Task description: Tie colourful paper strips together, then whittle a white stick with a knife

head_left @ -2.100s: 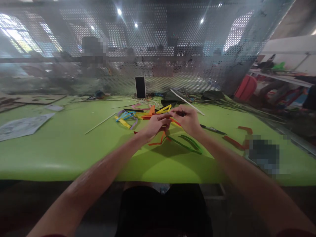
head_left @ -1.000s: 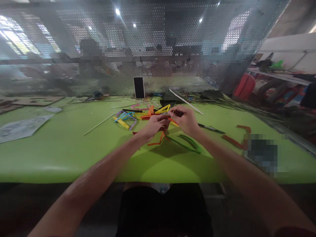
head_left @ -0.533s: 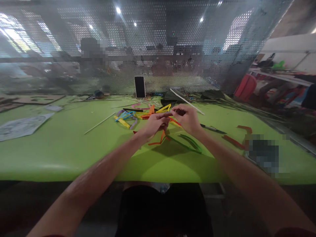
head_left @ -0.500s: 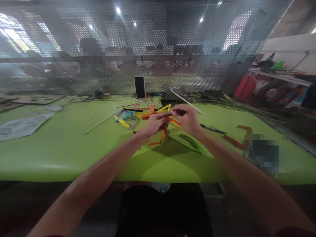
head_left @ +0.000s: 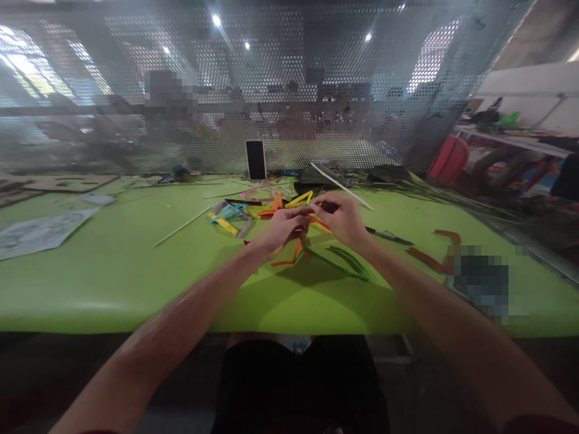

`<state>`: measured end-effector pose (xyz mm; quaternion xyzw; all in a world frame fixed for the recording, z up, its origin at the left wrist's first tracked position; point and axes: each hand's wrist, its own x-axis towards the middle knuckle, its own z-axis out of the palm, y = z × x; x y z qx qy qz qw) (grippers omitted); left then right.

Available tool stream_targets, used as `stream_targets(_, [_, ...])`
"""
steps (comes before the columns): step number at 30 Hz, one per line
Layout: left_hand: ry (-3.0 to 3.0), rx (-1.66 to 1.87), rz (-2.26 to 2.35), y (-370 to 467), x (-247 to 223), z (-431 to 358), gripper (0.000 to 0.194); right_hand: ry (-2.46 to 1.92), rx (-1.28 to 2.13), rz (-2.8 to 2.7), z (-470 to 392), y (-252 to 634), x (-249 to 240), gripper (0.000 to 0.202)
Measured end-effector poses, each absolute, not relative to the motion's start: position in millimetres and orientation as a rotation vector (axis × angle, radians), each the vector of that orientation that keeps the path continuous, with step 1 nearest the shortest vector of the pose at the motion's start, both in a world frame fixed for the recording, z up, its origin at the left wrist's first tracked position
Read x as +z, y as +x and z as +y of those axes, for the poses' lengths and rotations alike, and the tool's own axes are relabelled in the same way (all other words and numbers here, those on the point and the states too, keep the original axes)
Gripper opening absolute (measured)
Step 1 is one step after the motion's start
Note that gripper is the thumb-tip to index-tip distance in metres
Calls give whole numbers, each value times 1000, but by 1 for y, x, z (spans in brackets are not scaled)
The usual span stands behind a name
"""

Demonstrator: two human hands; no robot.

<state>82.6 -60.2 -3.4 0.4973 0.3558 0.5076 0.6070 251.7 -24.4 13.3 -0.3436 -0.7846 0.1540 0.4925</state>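
Close together over the middle of the table are my left hand (head_left: 286, 228) and my right hand (head_left: 339, 216), their fingertips meeting. Both hands have bent, closed fingers; whatever they pinch is too small or hidden to name. Around them lie folded coloured strips: an orange one (head_left: 277, 204) and a yellow one (head_left: 301, 199) behind, a green one (head_left: 350, 265) and a thin orange one (head_left: 284, 263) in front. Blue, purple and yellow strips (head_left: 228, 217) lie left of my left hand. A pen (head_left: 391, 235) rests beside my right wrist.
An upright phone (head_left: 256, 160) stands at the back before a perforated metal screen (head_left: 289, 90). White sticks (head_left: 183, 226), a printed sheet (head_left: 45, 232), red-orange strips (head_left: 427, 259) and a pixelated dark object (head_left: 482, 283) lie on the green table (head_left: 113, 277).
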Motion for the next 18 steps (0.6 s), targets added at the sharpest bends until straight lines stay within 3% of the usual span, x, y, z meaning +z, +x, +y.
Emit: stream_targets(18, [1046,1211,877,79,7,-60,25,-825,362,-1904,-24,253,13,12])
